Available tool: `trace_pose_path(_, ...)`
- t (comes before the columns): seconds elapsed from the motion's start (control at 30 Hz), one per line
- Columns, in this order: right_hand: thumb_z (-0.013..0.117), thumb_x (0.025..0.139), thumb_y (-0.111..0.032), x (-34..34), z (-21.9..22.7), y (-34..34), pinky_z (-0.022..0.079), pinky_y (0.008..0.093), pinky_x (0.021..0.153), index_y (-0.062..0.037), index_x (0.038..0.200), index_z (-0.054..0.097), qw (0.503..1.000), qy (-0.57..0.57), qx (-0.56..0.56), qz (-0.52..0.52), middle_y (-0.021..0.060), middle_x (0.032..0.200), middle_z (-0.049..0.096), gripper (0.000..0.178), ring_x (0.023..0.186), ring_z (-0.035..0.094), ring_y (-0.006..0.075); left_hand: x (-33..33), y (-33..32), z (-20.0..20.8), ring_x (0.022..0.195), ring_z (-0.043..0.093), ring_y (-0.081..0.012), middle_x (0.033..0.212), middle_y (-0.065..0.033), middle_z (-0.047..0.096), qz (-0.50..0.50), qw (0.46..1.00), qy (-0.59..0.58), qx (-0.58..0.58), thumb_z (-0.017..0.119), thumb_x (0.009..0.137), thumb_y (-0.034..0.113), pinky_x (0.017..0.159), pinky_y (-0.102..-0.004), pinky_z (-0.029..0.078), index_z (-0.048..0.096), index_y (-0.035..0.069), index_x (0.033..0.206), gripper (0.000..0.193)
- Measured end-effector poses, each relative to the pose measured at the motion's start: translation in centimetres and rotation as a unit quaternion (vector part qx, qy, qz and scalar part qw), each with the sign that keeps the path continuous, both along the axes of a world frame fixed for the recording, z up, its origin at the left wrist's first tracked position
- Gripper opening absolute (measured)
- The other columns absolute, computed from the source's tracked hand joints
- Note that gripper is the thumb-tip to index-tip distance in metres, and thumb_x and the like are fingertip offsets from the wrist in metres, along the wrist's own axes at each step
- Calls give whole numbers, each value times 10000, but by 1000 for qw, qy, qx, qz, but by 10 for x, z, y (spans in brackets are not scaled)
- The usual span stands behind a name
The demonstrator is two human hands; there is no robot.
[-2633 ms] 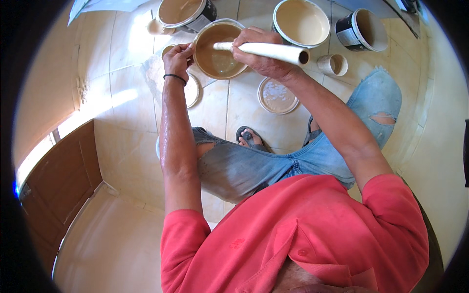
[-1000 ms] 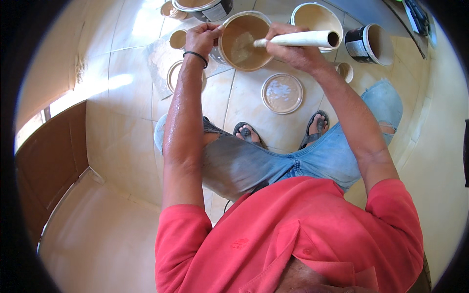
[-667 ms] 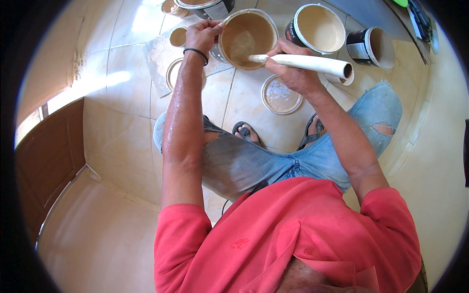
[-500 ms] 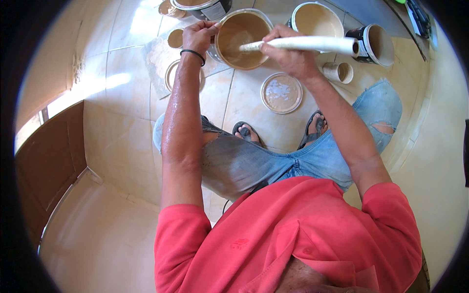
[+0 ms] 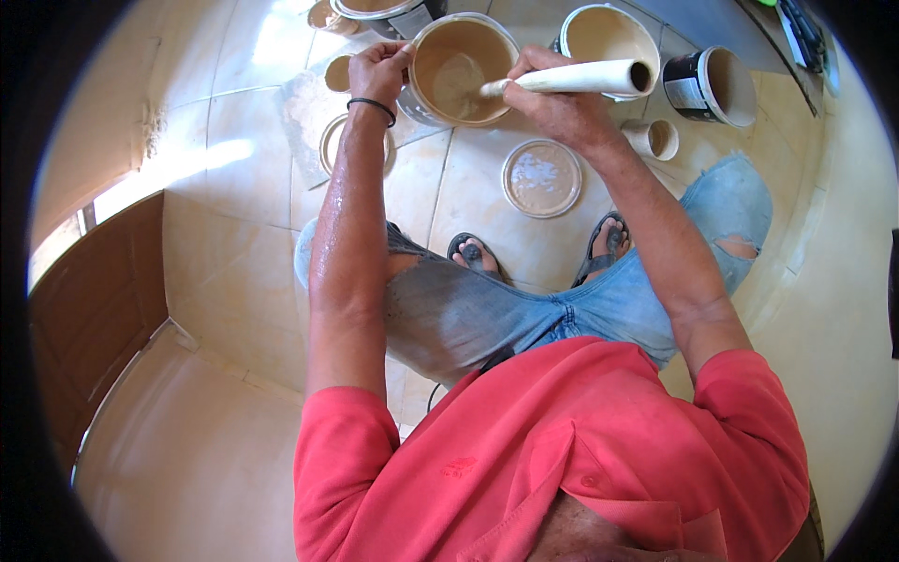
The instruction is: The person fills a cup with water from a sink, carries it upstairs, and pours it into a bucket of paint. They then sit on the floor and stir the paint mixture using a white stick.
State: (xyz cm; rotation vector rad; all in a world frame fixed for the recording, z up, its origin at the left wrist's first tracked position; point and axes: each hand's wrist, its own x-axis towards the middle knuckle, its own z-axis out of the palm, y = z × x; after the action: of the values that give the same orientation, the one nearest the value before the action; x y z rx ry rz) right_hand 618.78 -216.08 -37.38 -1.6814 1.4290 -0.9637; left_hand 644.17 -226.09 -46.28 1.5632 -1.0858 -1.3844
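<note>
A round bucket (image 5: 417, 108) of tan paint-like liquid stands on the floor ahead of me. My left hand (image 5: 379, 71) pinches its left rim between thumb and fingers. My right hand (image 5: 565, 105) is closed around a white plastic pipe (image 5: 595, 78), which slants over the bucket's right rim. The pipe's lower end reaches into the bucket and touches the liquid, where a paler patch shows. Its hollow upper end points right, over the front of a second bucket (image 5: 568, 39). A round paint-smeared lid (image 5: 541, 178) lies between the buckets and my feet.
To the right stand a dark-labelled bucket (image 5: 688, 89) and a small cylindrical container (image 5: 638, 137) on its side. At the left are a small cup (image 5: 338, 74), another lid (image 5: 328, 150) partly behind my forearm, and a further bucket (image 5: 412, 21). A brown panel (image 5: 98, 309) stands far left.
The pipe has swung: its upper end moved left and slightly up, its lower end a little right within the bucket. My left hand stays at the rim.
</note>
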Motion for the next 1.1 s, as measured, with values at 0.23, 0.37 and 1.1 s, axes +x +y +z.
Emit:
trace_pose_path(0.23, 736, 885, -201, 19, -8, -36, 514, 309, 627, -67, 913, 690, 999, -7, -47, 19, 51, 733, 677, 144, 692, 642, 114, 39, 19, -19, 712, 652, -124, 865, -42, 708, 103, 990, 45, 87, 741, 949, 130, 677, -295, 545, 709, 2, 1066, 177)
trace_pose_path(0.37, 744, 868, -188, 34, -21, -34, 494, 294, 633, -70, 895, 686, 997, -27, -39, 57, 30, 730, 674, 133, 700, 631, 96, 53, 24, -22, 757, 663, -144, 880, -34, 710, 156, 973, 40, 167, 729, 959, 121, 714, -342, 547, 710, 37, 1054, 128)
trace_pose_path(1.1, 725, 883, -167, 29, 7, -33, 463, 282, 646, -52, 872, 676, 983, 43, -1, 180, 18, 752, 649, 125, 705, 587, 89, 64, 26, -18, 732, 641, -146, 841, -36, 695, 104, 980, 45, 163, 746, 926, 88, 714, -345, 546, 707, 27, 1027, 125)
